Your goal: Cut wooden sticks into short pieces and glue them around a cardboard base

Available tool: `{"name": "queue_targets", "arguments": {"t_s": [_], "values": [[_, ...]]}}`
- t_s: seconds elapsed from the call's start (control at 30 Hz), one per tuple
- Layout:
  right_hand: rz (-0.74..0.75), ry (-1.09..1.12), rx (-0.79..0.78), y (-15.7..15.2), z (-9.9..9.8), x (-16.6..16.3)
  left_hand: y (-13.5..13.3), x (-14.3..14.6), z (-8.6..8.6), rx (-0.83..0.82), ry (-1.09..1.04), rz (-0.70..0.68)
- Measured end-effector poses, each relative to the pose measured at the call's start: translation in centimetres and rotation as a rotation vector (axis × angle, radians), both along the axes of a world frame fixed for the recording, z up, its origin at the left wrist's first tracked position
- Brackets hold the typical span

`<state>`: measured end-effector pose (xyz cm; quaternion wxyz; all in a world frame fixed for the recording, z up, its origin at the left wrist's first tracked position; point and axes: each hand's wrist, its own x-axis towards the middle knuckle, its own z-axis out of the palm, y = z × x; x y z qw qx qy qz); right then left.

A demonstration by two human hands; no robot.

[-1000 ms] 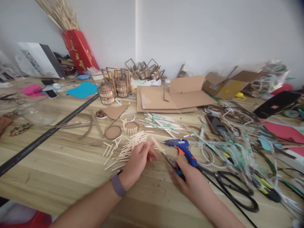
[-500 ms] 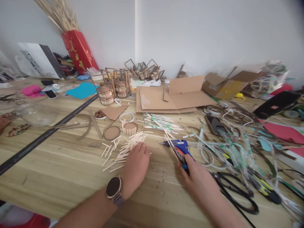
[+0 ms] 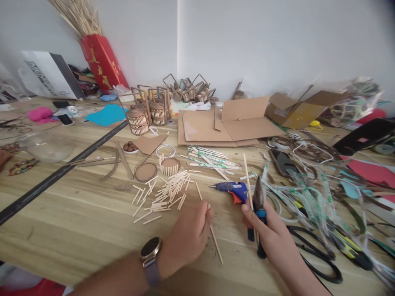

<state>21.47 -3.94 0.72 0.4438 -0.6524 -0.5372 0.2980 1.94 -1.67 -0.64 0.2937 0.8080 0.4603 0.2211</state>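
Note:
My left hand (image 3: pixel 187 232), with a watch on its wrist, is closed around a thin wooden stick (image 3: pixel 216 244) that pokes out above and below the fist. In my right hand (image 3: pixel 273 230) are pliers (image 3: pixel 259 199) with black and blue handles, jaws pointing up, and a second upright wooden stick (image 3: pixel 247 174) beside them. Left of the pliers lies a blue hot glue gun (image 3: pixel 233 188). A pile of short cut sticks (image 3: pixel 173 185) is spread beyond my left hand. Behind the pile, a round base with a partial stick wall (image 3: pixel 169 166) stands beside a flat cardboard disc (image 3: pixel 146 172).
Wrapped sticks (image 3: pixel 212 158) lie before flattened cardboard (image 3: pixel 206 127). Black scissors (image 3: pixel 317 255), a utility knife (image 3: pixel 350 246) and plastic wrappers (image 3: pixel 308 193) crowd the right. Small lidded baskets (image 3: pixel 138 121) stand at the back left. Another person's hand (image 3: pixel 3 157) shows at the left edge.
My left hand has come off the stick pile toward me and now grips a stick. My right hand has shifted right, turning the pliers and its stick upright.

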Motion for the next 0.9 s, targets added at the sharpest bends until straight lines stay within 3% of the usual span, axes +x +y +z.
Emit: {"name": "queue_targets", "arguments": {"t_s": [0.13, 0.2, 0.33, 0.5, 0.57, 0.73, 0.9], "values": [[-0.003, 0.486, -0.016, 0.0, -0.9, -1.8, -0.4, 0.1, 0.6, -0.145, -0.182, -0.119], [-0.005, 0.608, -0.007, 0.2, -1.0, -2.7, -0.4, 0.0, 0.8, -0.231, -0.255, -0.190], [-0.041, 0.578, -0.024, 0.4, -0.7, -4.3, -0.4, 0.2, 0.1, -0.444, -0.403, -0.272], [-0.017, 0.575, -0.079, 0.1, -1.0, -5.8, -0.3, 0.6, -1.6, -0.549, -0.459, -0.275], [-0.011, 0.515, -0.060, 0.1, -1.3, -6.0, -0.4, 0.5, -1.5, -0.545, -0.445, -0.271], [0.051, 0.324, -0.009, 0.2, -1.2, -5.6, -0.7, 0.3, -0.3, -0.316, -0.291, -0.201], [-0.035, 0.213, 0.097, 0.3, -1.3, -4.9, -0.8, 1.0, -0.6, -0.560, -0.492, -0.182]]}}
